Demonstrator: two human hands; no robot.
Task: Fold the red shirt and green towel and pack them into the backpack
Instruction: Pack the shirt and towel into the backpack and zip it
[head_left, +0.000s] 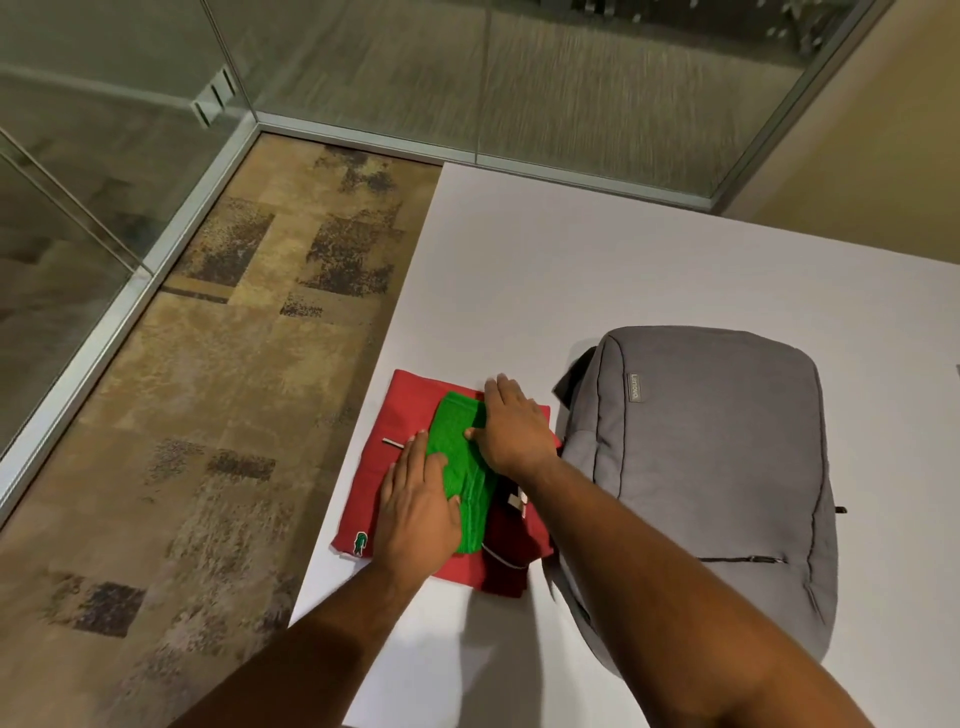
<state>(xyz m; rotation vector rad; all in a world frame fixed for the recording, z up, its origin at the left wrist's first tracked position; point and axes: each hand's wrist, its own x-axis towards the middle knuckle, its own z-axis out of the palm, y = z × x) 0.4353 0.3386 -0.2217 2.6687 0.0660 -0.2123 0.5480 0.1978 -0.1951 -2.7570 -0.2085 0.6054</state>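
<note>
Both flat hands (415, 512) on green towel (462, 462) atop red shirt (405, 410), beside backpack (711, 467).

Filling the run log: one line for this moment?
green towel folded on red shirt | left hand, right hand pressing flat | backpack beside, nothing packed

The tabletop (571, 270) is smooth, matt white. The shirt (384, 478) is red cloth, the towel (457, 441) nubbly green terry, perhaps ribbed. The backpack (717, 467) is matt grey woven fabric.
</note>
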